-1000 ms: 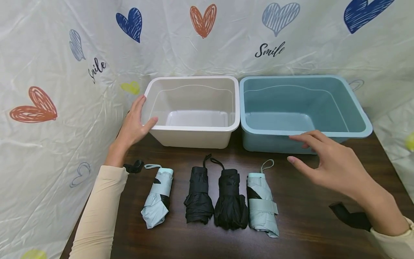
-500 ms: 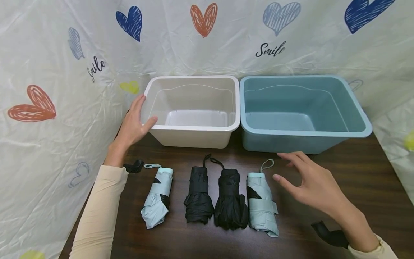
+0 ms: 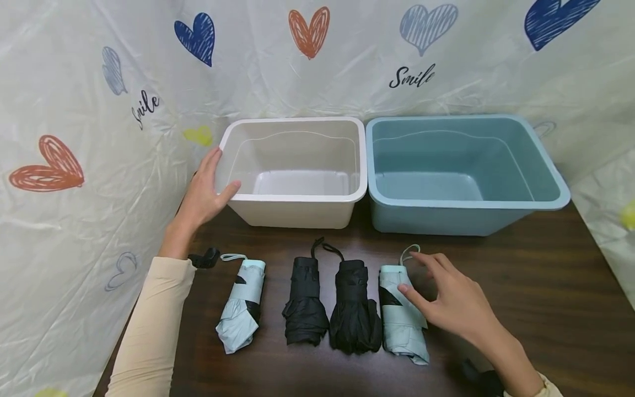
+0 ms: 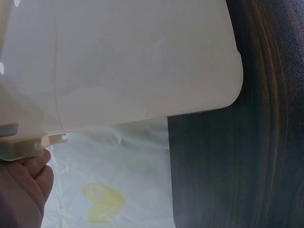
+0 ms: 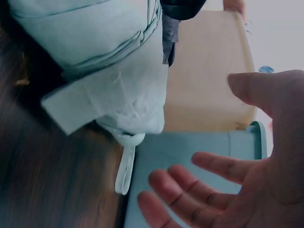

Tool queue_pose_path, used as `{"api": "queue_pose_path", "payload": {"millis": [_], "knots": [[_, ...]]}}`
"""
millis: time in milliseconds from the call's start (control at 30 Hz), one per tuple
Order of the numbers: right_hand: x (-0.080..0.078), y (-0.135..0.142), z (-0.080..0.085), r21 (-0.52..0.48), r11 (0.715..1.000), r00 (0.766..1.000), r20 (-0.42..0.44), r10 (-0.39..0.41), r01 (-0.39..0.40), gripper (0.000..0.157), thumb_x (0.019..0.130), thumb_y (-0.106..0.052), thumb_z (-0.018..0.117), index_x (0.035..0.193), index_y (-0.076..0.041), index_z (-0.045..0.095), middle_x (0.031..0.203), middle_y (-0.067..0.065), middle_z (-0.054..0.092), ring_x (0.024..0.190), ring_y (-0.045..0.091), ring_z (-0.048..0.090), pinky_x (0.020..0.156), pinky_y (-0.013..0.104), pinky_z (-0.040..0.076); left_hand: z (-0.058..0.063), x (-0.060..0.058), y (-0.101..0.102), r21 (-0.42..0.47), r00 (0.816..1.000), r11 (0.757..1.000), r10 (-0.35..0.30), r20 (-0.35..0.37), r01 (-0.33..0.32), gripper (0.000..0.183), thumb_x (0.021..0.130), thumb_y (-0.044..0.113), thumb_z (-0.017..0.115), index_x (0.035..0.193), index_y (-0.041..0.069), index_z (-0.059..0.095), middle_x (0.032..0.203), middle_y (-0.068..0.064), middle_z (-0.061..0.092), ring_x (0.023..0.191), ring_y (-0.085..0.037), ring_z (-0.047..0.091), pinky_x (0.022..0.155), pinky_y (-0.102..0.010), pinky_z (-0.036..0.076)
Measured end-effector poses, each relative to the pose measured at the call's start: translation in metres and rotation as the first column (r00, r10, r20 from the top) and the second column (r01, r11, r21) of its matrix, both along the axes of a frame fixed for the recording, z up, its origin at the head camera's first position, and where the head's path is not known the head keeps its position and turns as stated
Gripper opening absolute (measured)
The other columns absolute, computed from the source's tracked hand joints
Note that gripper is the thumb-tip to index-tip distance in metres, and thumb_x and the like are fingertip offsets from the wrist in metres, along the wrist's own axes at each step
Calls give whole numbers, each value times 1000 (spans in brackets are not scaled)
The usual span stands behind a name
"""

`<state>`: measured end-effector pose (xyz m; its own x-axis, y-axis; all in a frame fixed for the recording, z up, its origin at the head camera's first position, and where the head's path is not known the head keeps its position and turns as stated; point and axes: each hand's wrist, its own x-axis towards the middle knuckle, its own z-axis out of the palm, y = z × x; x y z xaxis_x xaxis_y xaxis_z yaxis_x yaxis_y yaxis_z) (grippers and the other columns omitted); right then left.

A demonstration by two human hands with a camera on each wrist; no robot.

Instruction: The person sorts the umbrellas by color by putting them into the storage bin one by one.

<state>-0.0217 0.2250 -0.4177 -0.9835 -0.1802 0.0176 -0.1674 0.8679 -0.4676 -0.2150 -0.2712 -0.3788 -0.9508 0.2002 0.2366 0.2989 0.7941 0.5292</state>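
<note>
In the head view my left hand (image 3: pixel 202 187) holds the left front corner of a white plastic bin (image 3: pixel 292 212), its thumb over the front rim. The left wrist view shows curled fingers (image 4: pixel 43 178) at the underside of the rim. My right hand (image 3: pixel 458 300) hovers over the right edge of a folded pale green umbrella (image 3: pixel 404 331), thumb and fingers spread apart. In the right wrist view the fingers stand clear of that umbrella (image 5: pixel 118 95). To its left lie two black folded umbrellas, one (image 3: pixel 354 314) close beside it and another (image 3: pixel 305 303). A light blue folded umbrella (image 3: pixel 240 309) lies farthest left.
A blue plastic bin (image 3: pixel 471 220) stands right of the white bin, their rims side by side. Both stand at the back of the dark wooden table (image 3: pixel 560 275). A white sheet (image 3: pixel 357 82) with printed hearts hangs behind them.
My right hand has moved left and toward me, from the front of the blue bin to above the pale green umbrella. The left hand has stayed at the white bin's corner.
</note>
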Motion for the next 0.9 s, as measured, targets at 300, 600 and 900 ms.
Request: {"api": "queue_pose_path", "payload": {"millis": [300,600,900], "knots": [[6,-17,-17,42,999,997,67,-30,27,77,93,-62,72,147,-9,56,124,16,64,81,21,65,56,38,47,3,1,1,22,1000,1000,-5,-21,6,90,97,44,63,167,1,26,175,-20,24,161,-43,27,130,-63,24],[21,-27,-32,65,989,983,121,-139,132,96,89,-72,69,155,-7,48,133,26,61,101,43,71,65,57,56,-1,0,2,28,1000,1000,-9,-28,10,89,97,43,64,166,2,27,174,-20,25,161,-43,28,130,-63,24],[23,-39,-29,133,979,970,164,-177,156,109,83,-81,68,154,-1,45,127,29,65,92,39,72,60,52,54,0,1,3,28,1000,1000,-5,-25,6,89,98,44,63,166,1,27,174,-20,25,160,-44,29,128,-65,26]]}}
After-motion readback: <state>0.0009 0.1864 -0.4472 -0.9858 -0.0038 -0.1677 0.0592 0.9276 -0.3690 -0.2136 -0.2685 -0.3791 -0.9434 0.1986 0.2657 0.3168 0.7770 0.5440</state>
